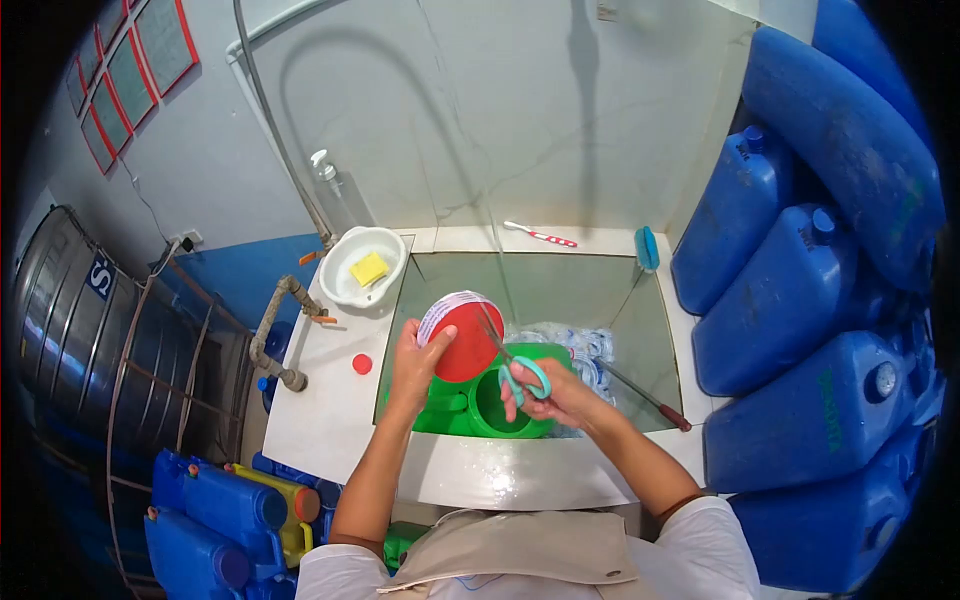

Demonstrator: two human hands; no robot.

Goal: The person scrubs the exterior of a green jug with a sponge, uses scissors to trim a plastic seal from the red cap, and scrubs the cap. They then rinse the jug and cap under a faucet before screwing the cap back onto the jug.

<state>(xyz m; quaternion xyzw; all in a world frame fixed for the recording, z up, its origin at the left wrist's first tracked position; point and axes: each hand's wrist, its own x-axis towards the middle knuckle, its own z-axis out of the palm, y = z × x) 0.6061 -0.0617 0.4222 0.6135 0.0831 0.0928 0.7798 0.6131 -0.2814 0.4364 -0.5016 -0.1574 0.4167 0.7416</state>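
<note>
My left hand (pixel 418 358) grips the left edge of a round red lid (pixel 468 345) with a strip of white printed label along its upper left rim. In my right hand (pixel 550 395) are scissors (pixel 526 380) with light blue handles, and their blades lie against the right side of the lid. Below the lid, a green container (pixel 505 405) with a round opening sits in the sink basin. Behind it in the basin is a heap of clear and blue plastic pieces (pixel 590 345).
A white bowl (pixel 365 265) with a yellow sponge (pixel 369 268) stands at the left, near a red cap (pixel 362 364) and pipe (pixel 270 325). A toothbrush (pixel 540 235) and blue brush (pixel 647 250) lie along the back ledge. Blue jugs (pixel 790 430) line the right.
</note>
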